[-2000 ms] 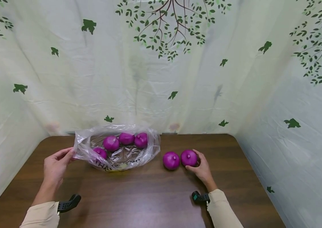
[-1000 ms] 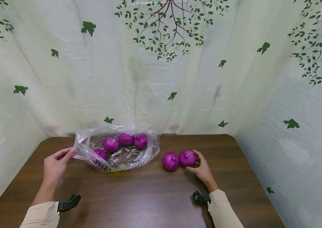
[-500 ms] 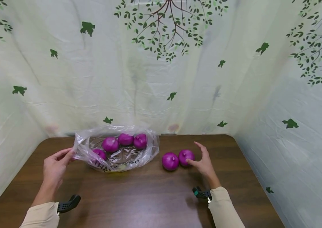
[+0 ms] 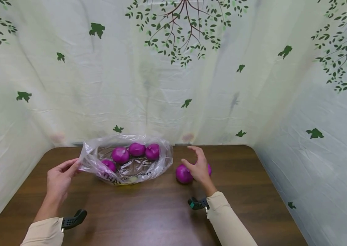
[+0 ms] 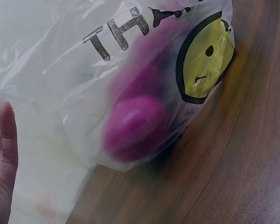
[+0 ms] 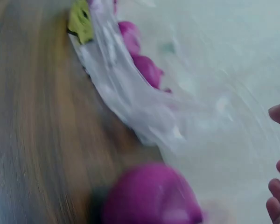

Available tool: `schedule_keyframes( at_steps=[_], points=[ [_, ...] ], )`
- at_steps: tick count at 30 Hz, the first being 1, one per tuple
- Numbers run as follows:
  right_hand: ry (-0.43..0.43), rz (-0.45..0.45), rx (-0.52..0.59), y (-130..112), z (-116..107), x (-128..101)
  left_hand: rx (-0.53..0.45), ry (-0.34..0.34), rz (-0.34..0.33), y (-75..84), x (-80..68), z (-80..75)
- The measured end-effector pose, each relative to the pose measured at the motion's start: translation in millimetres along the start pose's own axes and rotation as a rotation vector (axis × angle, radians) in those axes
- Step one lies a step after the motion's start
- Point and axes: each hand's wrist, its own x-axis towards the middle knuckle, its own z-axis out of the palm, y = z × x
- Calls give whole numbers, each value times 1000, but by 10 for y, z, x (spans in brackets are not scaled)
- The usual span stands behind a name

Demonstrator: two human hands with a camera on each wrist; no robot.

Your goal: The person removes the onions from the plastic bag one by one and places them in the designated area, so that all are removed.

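1. Worktop (image 4: 148, 218): dark wood, backed by a leaf-printed curtain (image 4: 173, 68).
2. Plastic bag (image 4: 127, 160): clear, lying open near the far edge; four purple onions (image 4: 120, 154) inside.
3. Left hand (image 4: 59, 177): pinches the bag's left rim between thumb and fingers.
4. Right hand (image 4: 200, 168): fingers spread and relaxed, above two loose onions, gripping neither.
5. Loose onions (image 4: 183, 174): just right of the bag, toward the far edge; the right one mostly hidden.
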Motion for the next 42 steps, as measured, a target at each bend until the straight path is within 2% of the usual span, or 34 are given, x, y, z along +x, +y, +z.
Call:
schedule_keyframes(
  at_steps=[6,11,17,20,27,30,36,42],
  points=[
    [-52,-160,-58,-76,424,62,-4,21,-31,-13,-6,-17],
    [-74,-275,-97,-155,750,84,1,26,-14,-23,-16,-30],
    [-146,-334,-94,-285,1060,109,-8,33,-19,-24,-37,-49],
    [-195,-323,-101,-343,1193,129,-3,39,-7,-15,-56,-51],
    [-283,-306,-151,-437,1477,146,0,-33,88,27,-81,-3],
    [-300,-293,-161,-461,1605,127,6,-41,107,37,-77,5],
    [-330,-167,-136,-486,1821,88,-4,-13,84,36,-66,-34],
    [-361,-41,-131,-496,1944,61,-2,-6,70,3,-68,-58]
  ],
)
